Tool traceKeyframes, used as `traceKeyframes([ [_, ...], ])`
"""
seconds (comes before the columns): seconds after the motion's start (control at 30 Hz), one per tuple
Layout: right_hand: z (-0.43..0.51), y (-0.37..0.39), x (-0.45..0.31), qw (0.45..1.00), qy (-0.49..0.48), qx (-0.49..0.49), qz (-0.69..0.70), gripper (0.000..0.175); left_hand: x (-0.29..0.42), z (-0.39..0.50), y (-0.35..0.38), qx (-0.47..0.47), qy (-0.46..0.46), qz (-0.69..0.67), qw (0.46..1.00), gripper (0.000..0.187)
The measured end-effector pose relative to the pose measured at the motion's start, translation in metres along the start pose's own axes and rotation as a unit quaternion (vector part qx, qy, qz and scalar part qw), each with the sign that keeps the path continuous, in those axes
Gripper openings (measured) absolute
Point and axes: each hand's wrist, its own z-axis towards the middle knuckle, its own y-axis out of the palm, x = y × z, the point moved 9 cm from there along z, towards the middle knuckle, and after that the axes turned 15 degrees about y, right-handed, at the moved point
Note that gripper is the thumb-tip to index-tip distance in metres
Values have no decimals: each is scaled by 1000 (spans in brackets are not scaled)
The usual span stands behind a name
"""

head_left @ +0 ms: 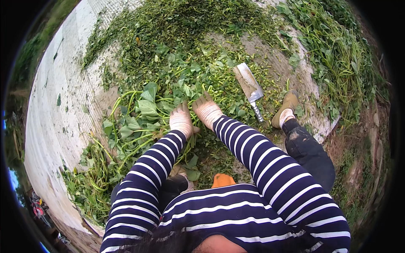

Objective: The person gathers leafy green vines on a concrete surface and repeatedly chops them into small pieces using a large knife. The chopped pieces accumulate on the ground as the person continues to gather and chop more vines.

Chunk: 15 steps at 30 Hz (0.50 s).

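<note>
My left hand (pixel 181 120), in a pale ribbed glove with darker fingers, is closed over a bundle of leafy green vines (pixel 147 109). The stems run out to the left from under it. Beside it, my right hand (pixel 207 110), gloved alike, rests at the right end of the bundle with its fingers pointing forward. Its palm and the undersides of its fingers are hidden, so its grip does not show. A cleaver (pixel 248 83) with a broad, dirt-smeared blade lies to the right on chopped greens, its metal handle towards me.
Chopped leaves and stems (pixel 190 28) form a wide heap ahead on the concrete ground (pixel 60 104). Long uncut vines (pixel 341 63) are piled at the right, with more vines (pixel 95 177) at the left. My shoe (pixel 286 106) stands near the cleaver. Something orange (pixel 223 180) shows below me.
</note>
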Motion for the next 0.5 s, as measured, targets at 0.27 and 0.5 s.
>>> traceKeyframes([
  [0.27,1,-5,6,999,18,-31,33,37,29,-9,2,49,-60,50,996,138],
  [0.5,-34,-35,139,892,155,137,402,53,8,10,2,-23,-81,23,996,104],
])
